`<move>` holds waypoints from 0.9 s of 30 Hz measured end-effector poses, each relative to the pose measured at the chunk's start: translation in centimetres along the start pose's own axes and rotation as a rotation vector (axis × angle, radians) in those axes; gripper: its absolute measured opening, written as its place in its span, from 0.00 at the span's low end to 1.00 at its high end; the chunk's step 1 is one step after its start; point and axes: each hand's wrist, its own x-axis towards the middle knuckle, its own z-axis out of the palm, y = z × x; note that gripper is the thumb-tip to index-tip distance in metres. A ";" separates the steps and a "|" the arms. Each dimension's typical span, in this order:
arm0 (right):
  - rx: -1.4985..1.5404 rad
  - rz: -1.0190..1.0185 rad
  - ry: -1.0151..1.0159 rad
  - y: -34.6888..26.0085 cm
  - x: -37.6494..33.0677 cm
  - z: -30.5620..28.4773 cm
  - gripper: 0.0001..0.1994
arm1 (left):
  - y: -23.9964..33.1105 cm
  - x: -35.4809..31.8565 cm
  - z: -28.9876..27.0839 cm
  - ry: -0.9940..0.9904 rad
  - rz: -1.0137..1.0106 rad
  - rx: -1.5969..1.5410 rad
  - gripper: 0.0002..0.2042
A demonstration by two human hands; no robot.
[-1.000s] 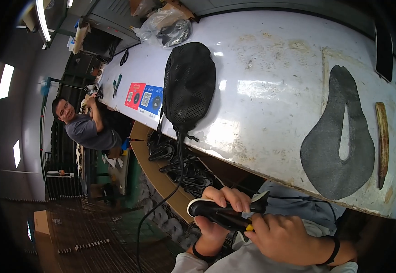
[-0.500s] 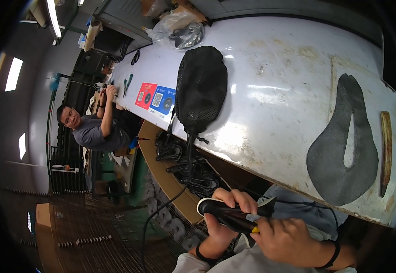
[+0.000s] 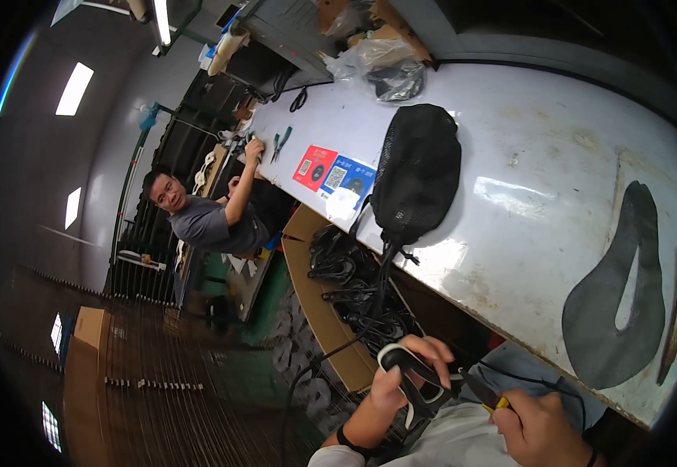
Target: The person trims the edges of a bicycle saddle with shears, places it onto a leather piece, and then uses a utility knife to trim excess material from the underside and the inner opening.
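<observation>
In front of my body, my left hand [image 3: 397, 381] grips a black bicycle saddle [image 3: 420, 393] with a pale edge, fingers over one side and thumb on the other. To its right, my right hand [image 3: 537, 424] is closed round a yellow-handled tool [image 3: 478, 387] whose dark, narrow tip points toward the saddle. Whether that tip touches the saddle I cannot tell. On the table to the right lies a flat grey saddle-shaped cover piece [image 3: 587, 327] with a long slot.
A black mesh bag [image 3: 416, 175] sits on the white table [image 3: 510, 257]. Below its edge stands a cardboard box [image 3: 319, 338] of black parts. Beyond are pliers [image 3: 280, 144], printed cards [image 3: 315, 167] and a plastic bag [image 3: 389, 70]. A co-worker [image 3: 218, 222] is at the far left.
My right hand has drawn away from the saddle to the right with the yellow-handled tool. The saddle has turned in my left hand. The whole view has shifted.
</observation>
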 end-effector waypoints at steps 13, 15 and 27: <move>0.353 0.363 -0.305 2.5 1.6 0.8 0.16 | 2.1 0.1 0.0 -0.132 -0.168 0.272 0.37; 0.329 0.350 -0.285 2.6 1.4 1.0 0.15 | 2.0 0.0 -0.1 -0.143 -0.146 0.264 0.37; -0.289 0.173 -0.131 3.2 0.2 2.4 0.13 | 3.0 0.3 0.6 -0.175 -0.269 0.547 0.27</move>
